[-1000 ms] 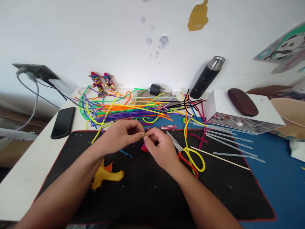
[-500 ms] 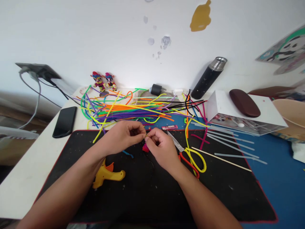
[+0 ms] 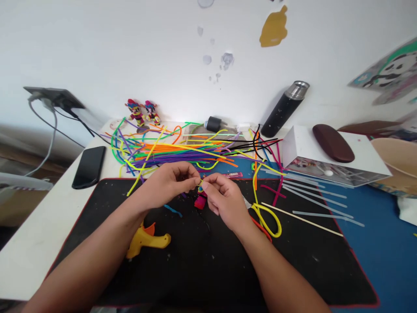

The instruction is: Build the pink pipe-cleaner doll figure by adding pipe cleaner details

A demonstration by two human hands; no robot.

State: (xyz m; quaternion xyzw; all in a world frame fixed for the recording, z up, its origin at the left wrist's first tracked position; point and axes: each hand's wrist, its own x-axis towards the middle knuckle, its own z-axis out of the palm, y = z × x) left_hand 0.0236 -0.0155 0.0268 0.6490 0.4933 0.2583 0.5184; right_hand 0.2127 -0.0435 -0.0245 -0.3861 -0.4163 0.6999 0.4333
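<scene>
My left hand (image 3: 172, 182) pinches one end of a short, thin yellow pipe cleaner (image 3: 201, 182) above the mat. Facing it, my right hand (image 3: 225, 201) is closed, thumb and forefinger on the other end. Just beneath the fingertips shows a small magenta and blue piece (image 3: 200, 201); I cannot tell whether it hangs from the fingers or lies on the mat. Scissors with yellow and red handles (image 3: 276, 217) lie beside my right hand, their blades mostly hidden behind it. A yellow glue gun (image 3: 146, 239) rests below my left wrist, and a blue pipe cleaner scrap (image 3: 172, 210) lies nearby.
Behind the black mat (image 3: 208, 269) spreads a pile of coloured pipe cleaners (image 3: 182, 152). Two small figures (image 3: 142, 112), a black flask (image 3: 283, 111), a phone (image 3: 89, 167) and a white box (image 3: 306, 139) stand around it. Glue sticks (image 3: 319, 198) and a wooden stick (image 3: 302, 218) lie right.
My right hand has shifted slightly right and turned, covering more of the scissors. More of the magenta piece and some blue now show below the fingertips. My left hand stays nearly in place.
</scene>
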